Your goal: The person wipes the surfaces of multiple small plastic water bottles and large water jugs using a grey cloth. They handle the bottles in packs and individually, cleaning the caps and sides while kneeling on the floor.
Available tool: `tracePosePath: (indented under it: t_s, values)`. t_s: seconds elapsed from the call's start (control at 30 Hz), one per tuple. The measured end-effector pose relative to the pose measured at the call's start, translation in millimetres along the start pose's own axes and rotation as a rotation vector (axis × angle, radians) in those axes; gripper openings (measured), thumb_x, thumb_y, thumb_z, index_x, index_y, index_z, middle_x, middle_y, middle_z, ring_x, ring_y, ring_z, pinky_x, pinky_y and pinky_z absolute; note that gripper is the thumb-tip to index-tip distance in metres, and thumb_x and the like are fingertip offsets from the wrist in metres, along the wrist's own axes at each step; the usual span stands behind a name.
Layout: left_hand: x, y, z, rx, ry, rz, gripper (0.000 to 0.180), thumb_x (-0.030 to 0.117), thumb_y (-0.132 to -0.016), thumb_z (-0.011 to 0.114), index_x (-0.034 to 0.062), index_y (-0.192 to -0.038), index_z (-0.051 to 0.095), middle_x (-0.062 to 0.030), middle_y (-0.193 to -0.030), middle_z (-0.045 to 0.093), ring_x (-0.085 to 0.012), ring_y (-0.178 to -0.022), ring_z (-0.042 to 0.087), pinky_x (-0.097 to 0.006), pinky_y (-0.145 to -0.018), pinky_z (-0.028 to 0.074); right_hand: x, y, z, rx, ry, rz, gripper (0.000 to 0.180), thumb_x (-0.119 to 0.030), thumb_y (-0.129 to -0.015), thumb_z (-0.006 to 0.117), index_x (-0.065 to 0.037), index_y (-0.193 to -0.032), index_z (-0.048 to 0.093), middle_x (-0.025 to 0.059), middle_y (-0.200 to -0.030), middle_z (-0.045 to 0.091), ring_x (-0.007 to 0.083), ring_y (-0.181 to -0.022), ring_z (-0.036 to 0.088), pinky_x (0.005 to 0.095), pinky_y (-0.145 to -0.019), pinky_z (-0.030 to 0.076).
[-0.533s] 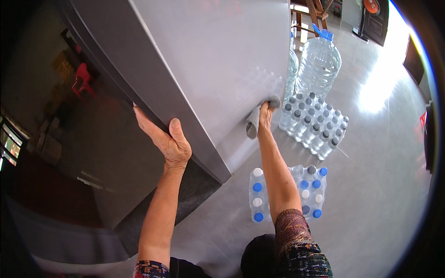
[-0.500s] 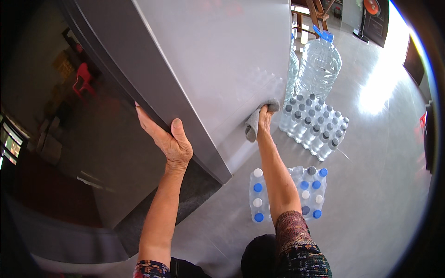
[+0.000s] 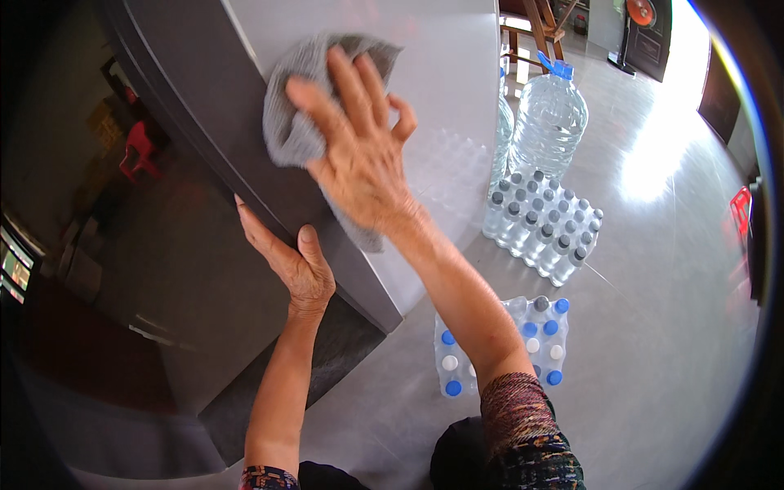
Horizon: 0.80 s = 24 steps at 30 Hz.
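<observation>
My right hand (image 3: 363, 159) presses a grey cloth (image 3: 294, 122) against the upper side of a tall appliance. Its fingers are spread over the cloth, slightly blurred. The appliance has a light grey side panel (image 3: 445, 90), a darker grey edge strip (image 3: 204, 90) and a glossy dark front (image 3: 204, 327) with reflections in it. Lower down, my left hand (image 3: 290, 261) rests on the front's edge. Its fingers lie stretched along the dark front and its thumb stands apart, with nothing in the hand.
Right of the appliance stands a large clear water bottle (image 3: 551, 114) with a blue top. A pack of grey-capped bottles (image 3: 543, 224) is in front of it. Nearer lies another pack with blue and white caps (image 3: 547, 343). Farther back are a wooden stand (image 3: 543, 28) and an orange fan (image 3: 641, 12).
My right hand has moved up and left with the cloth, from low on the side panel to near the front edge. My left hand stays on the front's edge.
</observation>
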<state>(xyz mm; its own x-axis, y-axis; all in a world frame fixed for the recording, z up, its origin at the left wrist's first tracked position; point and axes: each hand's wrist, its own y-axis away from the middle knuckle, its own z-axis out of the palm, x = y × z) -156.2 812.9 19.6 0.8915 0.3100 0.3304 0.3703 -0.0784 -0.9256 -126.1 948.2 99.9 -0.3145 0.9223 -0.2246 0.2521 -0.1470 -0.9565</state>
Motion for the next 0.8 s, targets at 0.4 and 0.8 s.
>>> tracePosePath:
  t_s: [0.4,0.8]
  values:
    - [2,1,1,0.025,0.030,0.032,0.073,0.016,-0.095,0.040,-0.0083,-0.144,-0.008,-0.0260,-0.152,0.004,-0.0322,-0.139,0.016,-0.040,-0.113,0.017,191,53,0,0.188,-0.134,0.958,0.059,-0.045,-0.093,0.040,-0.014,-0.142,0.033,0.0163,-0.145,0.034,0.0292,-0.136,0.028,0.0496,-0.103,0.018]
    - [-2,-3,-1,0.065,-0.101,0.143,0.070,0.014,-0.094,0.036,-0.0071,-0.145,-0.006,-0.0263,-0.151,0.008,-0.0319,-0.137,0.024,-0.040,-0.111,0.024,291,279,56,0.389,-0.476,1.544,0.055,-0.044,-0.092,0.041,-0.004,-0.128,0.045,0.0134,-0.116,0.055,0.0276,-0.103,0.055,0.0381,-0.088,0.044]
